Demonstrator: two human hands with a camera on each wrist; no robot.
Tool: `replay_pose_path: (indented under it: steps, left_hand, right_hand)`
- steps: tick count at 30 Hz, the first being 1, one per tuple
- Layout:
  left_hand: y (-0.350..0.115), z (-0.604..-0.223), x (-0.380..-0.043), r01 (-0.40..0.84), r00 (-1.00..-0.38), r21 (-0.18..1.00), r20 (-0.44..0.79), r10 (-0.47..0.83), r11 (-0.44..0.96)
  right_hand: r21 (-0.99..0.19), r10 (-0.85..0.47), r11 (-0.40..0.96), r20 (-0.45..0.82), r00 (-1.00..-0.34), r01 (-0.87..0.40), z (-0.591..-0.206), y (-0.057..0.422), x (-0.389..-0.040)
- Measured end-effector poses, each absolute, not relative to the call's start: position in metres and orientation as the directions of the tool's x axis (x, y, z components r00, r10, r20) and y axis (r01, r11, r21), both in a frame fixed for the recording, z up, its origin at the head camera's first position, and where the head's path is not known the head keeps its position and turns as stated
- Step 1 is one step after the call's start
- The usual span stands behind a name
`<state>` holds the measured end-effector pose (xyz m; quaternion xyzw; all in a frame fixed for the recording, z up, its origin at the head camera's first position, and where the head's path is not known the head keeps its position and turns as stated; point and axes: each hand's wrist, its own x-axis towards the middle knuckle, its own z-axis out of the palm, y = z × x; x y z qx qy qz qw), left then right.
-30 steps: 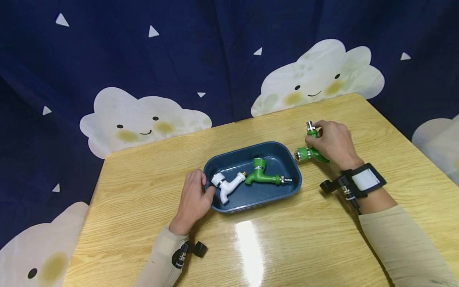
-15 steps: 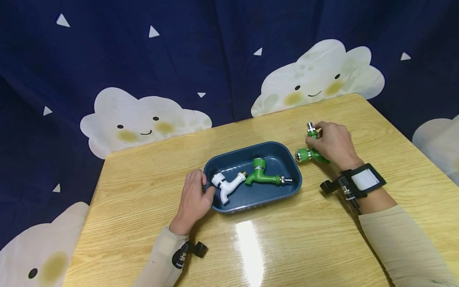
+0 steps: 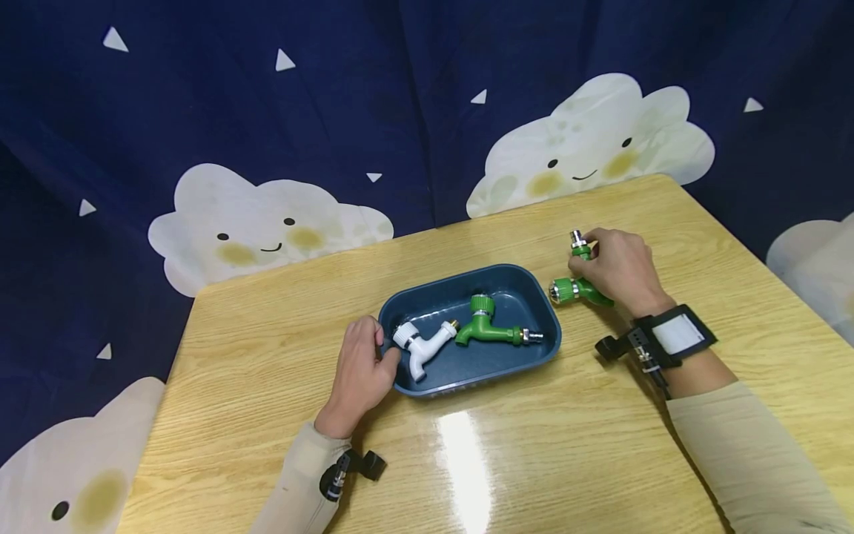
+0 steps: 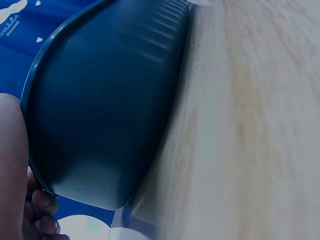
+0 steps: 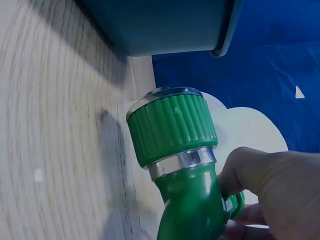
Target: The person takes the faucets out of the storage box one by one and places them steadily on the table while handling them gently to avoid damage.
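Note:
My right hand (image 3: 623,268) pinches a green tap (image 3: 565,289) by its pipe end, just right of the tub. Its ribbed green knob points toward the tub, and a metal hose tip sticks out beyond my fingers. In the right wrist view the tap (image 5: 175,135) appears close over the wood, with its shadow beside it. With thumb and fingers, my left hand (image 3: 363,367) grips the left rim of a dark blue plastic tub (image 3: 467,383). Inside lie a white tap (image 3: 427,347) at the left and another green tap (image 3: 490,328) at the right.
The tub stands on a light wooden table (image 3: 267,371), whose far edge meets a dark blue curtain (image 3: 427,96) printed with clouds and triangles. A bright light reflection lies on the wood in front of the tub.
My right hand and the green tap in it have come very slightly down toward me. My left hand stays on the tub's rim, and the tub has not moved.

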<state>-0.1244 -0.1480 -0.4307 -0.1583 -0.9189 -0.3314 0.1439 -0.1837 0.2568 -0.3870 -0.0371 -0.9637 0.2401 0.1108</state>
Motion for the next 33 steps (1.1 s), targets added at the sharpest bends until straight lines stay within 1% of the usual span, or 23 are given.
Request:
replay_pose_path:
  steps: [11, 33]
  left_hand:
    - [-0.1485, -0.4311, -0.1242, 0.389, -0.907, 0.558, 0.372, 0.198, 0.733]
    - [-0.1483, -0.4308, -0.1243, 0.385, -0.908, 0.558, 0.371, 0.194, 0.735]
  right_hand:
    - [-0.483, 0.138, 0.875, 0.159, -0.978, 0.045, -0.389, 0.2566, -0.1841]
    - [-0.481, 0.147, 0.874, 0.126, -0.981, 0.069, -0.3941, 0.2597, -0.1868]
